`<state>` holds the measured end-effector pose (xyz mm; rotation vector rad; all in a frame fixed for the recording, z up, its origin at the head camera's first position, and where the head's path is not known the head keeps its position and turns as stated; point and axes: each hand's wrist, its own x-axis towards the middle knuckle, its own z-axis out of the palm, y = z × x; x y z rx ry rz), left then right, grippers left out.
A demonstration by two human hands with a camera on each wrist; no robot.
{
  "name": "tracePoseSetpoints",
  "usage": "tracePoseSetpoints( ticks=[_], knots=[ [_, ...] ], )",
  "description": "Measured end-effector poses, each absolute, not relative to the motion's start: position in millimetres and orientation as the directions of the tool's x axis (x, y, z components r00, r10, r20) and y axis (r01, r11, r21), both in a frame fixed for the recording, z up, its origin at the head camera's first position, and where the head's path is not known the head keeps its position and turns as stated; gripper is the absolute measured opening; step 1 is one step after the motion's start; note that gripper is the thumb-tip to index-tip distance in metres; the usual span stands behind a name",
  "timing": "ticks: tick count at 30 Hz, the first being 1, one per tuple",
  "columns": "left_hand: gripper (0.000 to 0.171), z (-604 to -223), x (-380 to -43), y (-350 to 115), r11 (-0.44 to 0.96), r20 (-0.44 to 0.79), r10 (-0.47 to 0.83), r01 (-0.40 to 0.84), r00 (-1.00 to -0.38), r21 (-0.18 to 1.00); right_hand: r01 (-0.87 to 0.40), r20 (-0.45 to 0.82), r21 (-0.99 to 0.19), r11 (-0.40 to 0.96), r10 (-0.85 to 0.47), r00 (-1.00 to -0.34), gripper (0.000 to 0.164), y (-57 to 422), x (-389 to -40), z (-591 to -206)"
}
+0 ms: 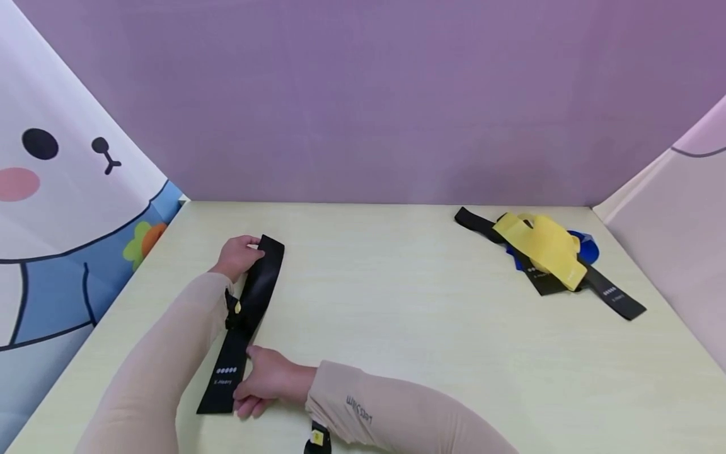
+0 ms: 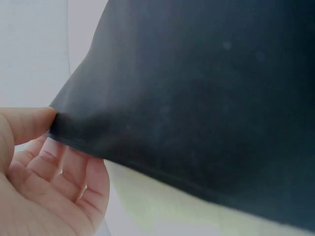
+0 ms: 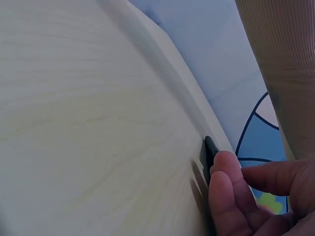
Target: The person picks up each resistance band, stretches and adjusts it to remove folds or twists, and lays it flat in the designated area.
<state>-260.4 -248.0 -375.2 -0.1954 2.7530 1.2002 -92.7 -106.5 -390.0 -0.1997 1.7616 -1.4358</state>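
A black resistance band (image 1: 265, 284), with dots and small lettering near its front end, stretches lengthwise on the left side of the table. Its far end is pinched by my left hand (image 1: 235, 257). In the left wrist view, the thumb and fingers of that hand (image 2: 54, 182) hold a corner of the wide black band (image 2: 187, 98). My right hand (image 1: 271, 377) grips the band's right edge close to the lettered end. Only a dark sliver of the band (image 3: 210, 150) shows past the fingers of my right hand (image 3: 236, 196) in the right wrist view.
At the back right of the pale table (image 1: 397, 302) lies a loose pile: a yellow band (image 1: 541, 246), a blue band (image 1: 588, 248) and black band lengths (image 1: 615, 299). A purple panel (image 1: 386, 101) rises behind, and a cartoon-print cloth (image 1: 68, 214) borders the left.
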Motion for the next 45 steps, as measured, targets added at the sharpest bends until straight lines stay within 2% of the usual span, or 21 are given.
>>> tracePoseSetpoints(
  ticks=[2,5,9,12,17,21,27,30,37,45],
  knots=[
    [0.045,-374.0,-258.7,-248.9,0.666,-0.188,-0.068,-0.185,-0.98,0.722,0.327,-0.498,-0.866,0.378,-0.593,-0.632,0.07,-104.3,-92.2,-388.4],
    [0.05,-370.8,-256.5,-251.1,0.66,-0.221,-0.041,-0.193,-0.974,0.726,0.188,-0.485,-0.855,0.484,-0.617,-0.62,0.074,-95.5,-93.8,-382.7],
    [0.055,-363.0,-253.6,-252.5,0.692,-0.25,0.012,-0.172,-0.968,0.701,-0.055,-0.39,-0.834,0.549,-0.657,-0.645,0.063,-74.6,-103.6,-370.0],
    [0.056,-356.4,-251.0,-251.8,0.728,-0.258,0.038,-0.15,-0.965,0.669,-0.141,-0.308,-0.831,0.538,-0.656,-0.689,0.053,-55.8,-113.8,-362.9],
    [0.055,-348.9,-247.9,-247.5,0.759,-0.27,0.061,-0.131,-0.961,0.638,-0.18,-0.207,-0.855,0.487,-0.638,-0.742,0.045,-18.9,-130.6,-358.2],
    [0.051,-355.3,-251.7,-239.2,0.767,-0.206,0.08,-0.072,-0.975,0.638,-0.258,-0.101,-0.853,0.454,-0.628,-0.771,0.044,17.8,-145.0,-356.9],
    [0.045,-347.4,-253.8,-196.3,0.761,-0.149,0.199,0.058,-0.969,0.646,-0.328,-0.003,-0.799,0.504,-0.549,-0.836,0.044,75.8,-165.4,-353.9],
    [0.045,-338.8,-252.7,-168.5,0.724,-0.131,0.249,0.095,-0.96,0.683,-0.354,0.025,-0.742,0.57,-0.504,-0.863,0.045,101.2,-172.6,-350.8],
    [0.043,-338.7,-257.1,-112.2,0.649,-0.067,0.337,0.18,-0.939,0.739,-0.4,0.037,-0.481,0.78,-0.437,-0.898,0.042,151.1,-181.2,-346.7],
    [0.04,-332.2,-249.1,-63.8,0.601,-0.022,0.377,0.227,-0.926,0.766,-0.346,0.055,-0.395,0.851,-0.354,-0.934,0.043,207.4,-182.0,-352.2]
  ],
)
